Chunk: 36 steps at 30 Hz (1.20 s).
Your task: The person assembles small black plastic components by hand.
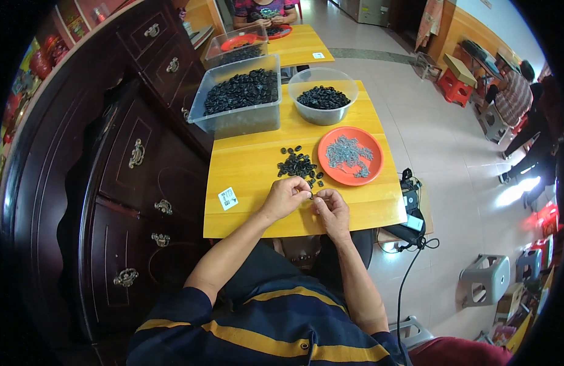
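Observation:
Over the near part of the yellow table, my left hand (288, 196) and my right hand (332, 210) meet with their fingertips pinched. A tiny dark piece shows between the fingertips; the fingers hide most of it. Just beyond my hands lies a loose pile of small black oval plastic pieces (296, 166). To the right of the pile, a red plate (323, 165) holds many small grey-clear slender parts (349, 152).
A clear rectangular bin (245, 121) and a round translucent tub (330, 75), both with black pieces, stand at the table's (257, 207) far side. A dark cabinet (141, 201) borders the left. Another person (266, 11) sits beyond. A grey stool (486, 277) stands right.

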{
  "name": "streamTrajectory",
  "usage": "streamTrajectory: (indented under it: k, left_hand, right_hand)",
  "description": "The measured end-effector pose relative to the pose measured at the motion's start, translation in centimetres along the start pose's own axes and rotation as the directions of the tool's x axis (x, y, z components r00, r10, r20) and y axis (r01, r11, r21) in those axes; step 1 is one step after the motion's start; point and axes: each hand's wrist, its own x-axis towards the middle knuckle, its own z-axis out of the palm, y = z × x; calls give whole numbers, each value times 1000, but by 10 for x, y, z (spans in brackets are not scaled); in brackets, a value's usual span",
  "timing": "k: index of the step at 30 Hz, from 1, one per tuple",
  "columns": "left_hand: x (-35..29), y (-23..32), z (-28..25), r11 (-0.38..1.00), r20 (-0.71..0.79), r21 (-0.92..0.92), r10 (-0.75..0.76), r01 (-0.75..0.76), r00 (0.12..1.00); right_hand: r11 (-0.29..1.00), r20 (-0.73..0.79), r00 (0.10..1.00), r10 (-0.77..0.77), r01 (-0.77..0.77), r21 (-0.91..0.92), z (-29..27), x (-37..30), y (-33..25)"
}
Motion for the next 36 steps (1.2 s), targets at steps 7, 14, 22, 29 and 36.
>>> streamTrajectory:
  k: [7,14,22,29,36]
  left_hand:
    - [1,8,16,946,128,-322,8,34,992]
    - [47,30,8,977,67,141,154,-162,986]
    - [112,39,39,739,155,613,234,-279,960]
    - [133,31,62,655,225,709,142,-262,964]
    - [140,39,60,580,339,747,90,-326,936]
  right_hand:
    - [974,38,998,42,-49,223,-10,0,2]
    - [971,41,993,109,-116,211,-7,-2,-11]
    - [996,90,996,18,-26,88,-8,-1,-2]
    - [997,43,999,1,-5,81,-8,-1,6]
    - [999,54,998,-15,12,53,-9,0,3]
